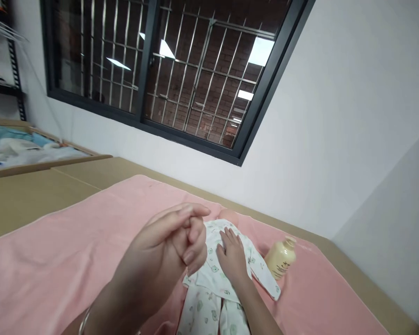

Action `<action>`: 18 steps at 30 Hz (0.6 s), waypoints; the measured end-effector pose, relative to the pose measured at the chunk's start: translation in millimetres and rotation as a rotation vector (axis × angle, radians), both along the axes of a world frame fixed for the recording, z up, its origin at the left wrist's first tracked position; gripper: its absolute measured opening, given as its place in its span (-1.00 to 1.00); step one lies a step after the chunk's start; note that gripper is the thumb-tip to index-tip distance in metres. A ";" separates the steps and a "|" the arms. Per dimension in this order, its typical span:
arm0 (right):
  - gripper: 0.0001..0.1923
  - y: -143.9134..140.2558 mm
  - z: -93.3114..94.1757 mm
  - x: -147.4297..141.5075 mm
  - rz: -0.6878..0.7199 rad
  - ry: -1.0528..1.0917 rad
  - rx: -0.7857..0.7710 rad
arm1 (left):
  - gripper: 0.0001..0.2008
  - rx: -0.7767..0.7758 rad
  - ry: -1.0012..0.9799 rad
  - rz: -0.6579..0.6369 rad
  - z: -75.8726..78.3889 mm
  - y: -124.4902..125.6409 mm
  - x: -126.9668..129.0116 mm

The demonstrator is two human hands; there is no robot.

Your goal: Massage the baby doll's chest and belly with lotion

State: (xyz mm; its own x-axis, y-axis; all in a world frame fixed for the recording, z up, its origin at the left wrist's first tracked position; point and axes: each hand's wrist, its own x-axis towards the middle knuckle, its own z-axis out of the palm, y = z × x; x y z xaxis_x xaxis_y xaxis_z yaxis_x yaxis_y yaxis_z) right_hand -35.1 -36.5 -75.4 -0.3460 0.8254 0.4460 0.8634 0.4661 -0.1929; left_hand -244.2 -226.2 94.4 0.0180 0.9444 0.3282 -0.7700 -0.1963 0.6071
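A baby doll point(209, 279) in a white printed onesie lies on its back on a pink towel point(56, 260); its head point(226, 215) points towards the wall. My right hand point(232, 256) rests flat on the doll's chest, fingers spread. My left hand point(164, 251) is raised close to the camera over the doll's left side, with its fingers curled in. It covers the doll's arm on that side, so I cannot tell whether it grips the sleeve. A cream bottle point(281, 257) lies on the towel just right of the doll.
The towel covers a tan cardboard-coloured surface point(28, 195) that runs along a white wall point(335, 139) under a barred window point(167, 70). At far left stand an open box of cloths point(17, 151) and a dark shelf point(7, 83).
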 end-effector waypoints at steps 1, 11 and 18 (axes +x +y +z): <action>-0.46 0.7 -0.4 0.3 0.000 -0.005 0.000 | -0.85 -0.013 -0.008 -0.031 4.3 2.5 2.9; -0.47 1.2 -0.9 0.6 -0.007 -0.030 0.002 | -0.88 -0.035 0.013 -0.111 4.5 -1.9 13.7; -0.47 0.1 0.0 0.0 -0.003 -0.019 0.013 | -0.81 0.013 0.027 -0.122 3.3 -6.8 13.8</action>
